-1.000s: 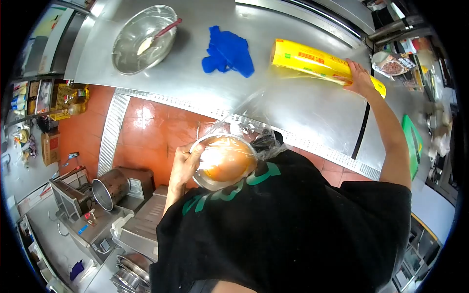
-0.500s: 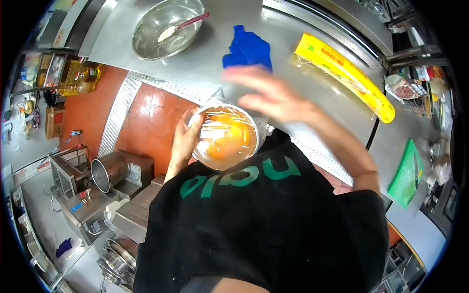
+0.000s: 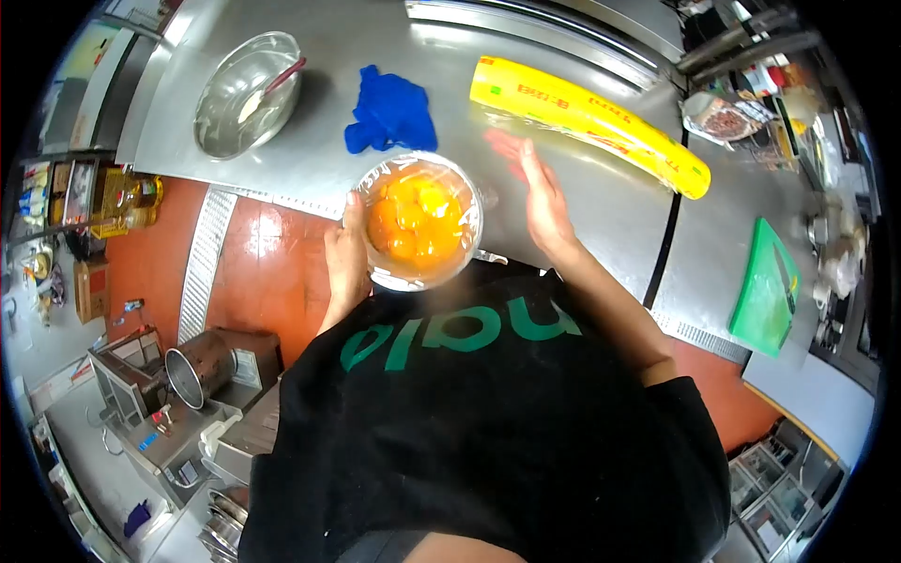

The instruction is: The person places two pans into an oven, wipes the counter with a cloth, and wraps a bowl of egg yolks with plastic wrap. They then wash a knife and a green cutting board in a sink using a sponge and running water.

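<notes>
In front of my chest is a round bowl of egg yolks [image 3: 413, 220], its top covered with clear plastic wrap. My left hand [image 3: 347, 249] grips the bowl's left side, thumb against the rim. My right hand [image 3: 544, 192] is off to the right of the bowl, fingers stretched out and holding nothing. Beyond that hand lies a yellow roll of plastic wrap [image 3: 591, 124] on the steel counter. A crumpled blue cloth [image 3: 389, 108] rests just past the bowl.
A steel mixing bowl [image 3: 225, 127] with a red-handled spatula [image 3: 272, 86] stands at the counter's left. On the right are a green cutting board [image 3: 765, 286] with a knife and a bag of brown food [image 3: 727, 120]. Red tiled floor [image 3: 263, 249] shows at left.
My right hand has moved from above the bowl to its right side. The bowl in my left hand has come nearer the blue cloth, and the whole view has shifted.
</notes>
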Action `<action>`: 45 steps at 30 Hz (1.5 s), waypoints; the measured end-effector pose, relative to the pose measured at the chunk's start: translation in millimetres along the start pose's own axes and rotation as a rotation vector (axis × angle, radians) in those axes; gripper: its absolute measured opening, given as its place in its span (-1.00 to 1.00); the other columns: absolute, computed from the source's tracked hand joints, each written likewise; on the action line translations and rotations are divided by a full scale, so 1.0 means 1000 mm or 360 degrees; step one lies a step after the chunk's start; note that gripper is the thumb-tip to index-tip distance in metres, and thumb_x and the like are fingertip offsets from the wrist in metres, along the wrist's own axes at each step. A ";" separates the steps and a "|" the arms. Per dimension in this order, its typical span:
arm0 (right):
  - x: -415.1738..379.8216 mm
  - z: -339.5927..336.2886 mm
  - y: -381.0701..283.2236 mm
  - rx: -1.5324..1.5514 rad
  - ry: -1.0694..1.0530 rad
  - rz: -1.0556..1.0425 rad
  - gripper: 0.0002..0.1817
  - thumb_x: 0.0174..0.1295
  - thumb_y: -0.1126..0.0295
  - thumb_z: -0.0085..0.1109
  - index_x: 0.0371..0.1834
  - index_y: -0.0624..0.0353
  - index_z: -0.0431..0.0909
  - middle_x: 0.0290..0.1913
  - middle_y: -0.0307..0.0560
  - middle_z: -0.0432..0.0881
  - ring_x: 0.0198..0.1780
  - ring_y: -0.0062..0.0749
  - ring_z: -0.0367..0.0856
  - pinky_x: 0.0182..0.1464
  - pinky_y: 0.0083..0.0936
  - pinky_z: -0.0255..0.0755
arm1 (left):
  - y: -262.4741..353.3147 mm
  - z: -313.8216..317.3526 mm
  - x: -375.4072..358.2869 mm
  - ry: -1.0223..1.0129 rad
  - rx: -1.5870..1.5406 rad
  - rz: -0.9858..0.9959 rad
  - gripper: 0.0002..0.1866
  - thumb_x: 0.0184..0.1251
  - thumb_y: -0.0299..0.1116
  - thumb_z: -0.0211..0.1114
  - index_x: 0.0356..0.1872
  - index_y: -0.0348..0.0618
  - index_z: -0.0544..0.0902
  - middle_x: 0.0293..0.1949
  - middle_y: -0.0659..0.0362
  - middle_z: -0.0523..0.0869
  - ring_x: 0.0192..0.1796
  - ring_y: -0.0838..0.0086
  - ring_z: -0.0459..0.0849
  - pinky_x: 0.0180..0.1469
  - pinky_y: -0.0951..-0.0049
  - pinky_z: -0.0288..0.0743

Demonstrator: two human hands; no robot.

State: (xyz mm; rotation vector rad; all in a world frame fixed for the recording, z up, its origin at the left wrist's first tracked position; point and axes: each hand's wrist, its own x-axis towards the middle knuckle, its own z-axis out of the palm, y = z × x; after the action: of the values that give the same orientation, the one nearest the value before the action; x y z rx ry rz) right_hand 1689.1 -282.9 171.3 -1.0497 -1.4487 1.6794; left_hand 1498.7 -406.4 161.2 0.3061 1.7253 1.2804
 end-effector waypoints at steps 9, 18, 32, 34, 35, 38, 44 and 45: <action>-0.020 -0.001 0.018 0.1627 -0.0006 0.0562 -0.44 0.19 0.02 -0.03 0.14 0.17 0.26 0.13 -0.05 0.37 0.17 -0.29 0.31 0.20 -0.32 0.19 | 0.015 0.093 -0.011 0.0098 -0.0294 0.0040 -0.37 0.26 0.08 0.01 -0.08 -0.47 0.46 -0.15 0.05 0.56 -0.14 0.48 0.52 -0.11 0.54 0.37; -0.029 -0.053 0.027 0.1460 0.0284 0.0300 -0.48 0.23 0.08 -0.08 0.17 0.15 0.23 0.14 -0.09 0.36 0.17 -0.34 0.31 0.21 -0.37 0.19 | 0.000 0.132 -0.014 -0.0536 -0.0469 0.0032 -0.38 0.27 0.12 -0.08 0.14 -0.21 0.32 0.07 0.13 0.45 0.12 0.41 0.40 0.24 0.38 0.10; -0.032 -0.059 0.073 0.1153 0.0824 0.0235 -0.42 0.27 -0.04 -0.20 0.09 0.28 0.33 0.05 -0.07 0.43 0.06 -0.42 0.39 0.13 -0.51 0.23 | -0.032 0.169 -0.006 -0.0681 -0.1255 -0.0394 -0.34 0.22 0.20 -0.12 0.13 -0.12 0.32 0.12 0.08 0.41 0.16 0.26 0.37 0.19 0.21 0.25; -0.027 -0.055 0.072 0.1110 0.0835 0.0150 -0.41 0.27 -0.04 -0.20 0.08 0.30 0.33 0.04 -0.06 0.44 0.06 -0.41 0.39 0.12 -0.51 0.23 | -0.036 0.174 -0.004 -0.0684 -0.1307 -0.0332 -0.32 0.20 0.24 -0.13 0.15 -0.09 0.31 0.14 0.10 0.39 0.18 0.27 0.35 0.21 0.20 0.22; -0.026 -0.053 0.071 0.1071 0.0861 0.0068 -0.40 0.27 -0.05 -0.20 0.07 0.32 0.33 0.03 -0.05 0.45 0.05 -0.40 0.39 0.11 -0.52 0.24 | -0.030 0.178 -0.012 -0.0630 -0.1342 -0.0371 -0.29 0.17 0.29 -0.14 0.17 -0.06 0.29 0.17 0.11 0.35 0.21 0.27 0.31 0.23 0.17 0.18; -0.017 -0.052 0.089 0.0769 0.0877 -0.0076 -0.38 0.26 -0.05 -0.18 0.06 0.36 0.32 0.01 -0.04 0.46 0.04 -0.41 0.39 0.09 -0.52 0.24 | -0.031 0.183 -0.007 -0.0711 -0.1428 -0.0392 -0.20 0.08 0.40 -0.18 0.21 0.03 0.24 0.24 0.16 0.25 0.27 0.27 0.21 0.26 0.12 0.08; -0.018 -0.049 0.104 0.0524 0.0979 0.0269 -0.41 0.25 -0.02 -0.13 0.01 0.38 0.36 -0.03 -0.05 0.48 -0.02 -0.43 0.40 0.08 -0.55 0.22 | -0.035 0.177 0.004 -0.0467 -0.1494 -0.0354 -0.12 0.02 0.47 -0.25 0.23 0.01 0.23 0.25 0.13 0.23 0.29 0.25 0.17 0.27 0.12 0.07; -0.020 -0.049 0.102 0.0514 0.0968 0.0277 -0.41 0.25 -0.02 -0.13 0.01 0.38 0.36 -0.03 -0.05 0.48 -0.02 -0.43 0.40 0.08 -0.55 0.22 | -0.029 0.172 0.004 -0.0415 -0.1545 -0.0467 -0.17 0.09 0.41 -0.26 0.22 -0.03 0.23 0.24 0.12 0.25 0.28 0.26 0.20 0.26 0.15 0.10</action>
State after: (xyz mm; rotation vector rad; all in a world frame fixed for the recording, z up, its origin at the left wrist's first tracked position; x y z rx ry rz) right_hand 1742.9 -294.5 70.9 -1.3685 -0.6908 1.4589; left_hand 1641.3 -310.0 130.9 -0.3261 0.7496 1.6008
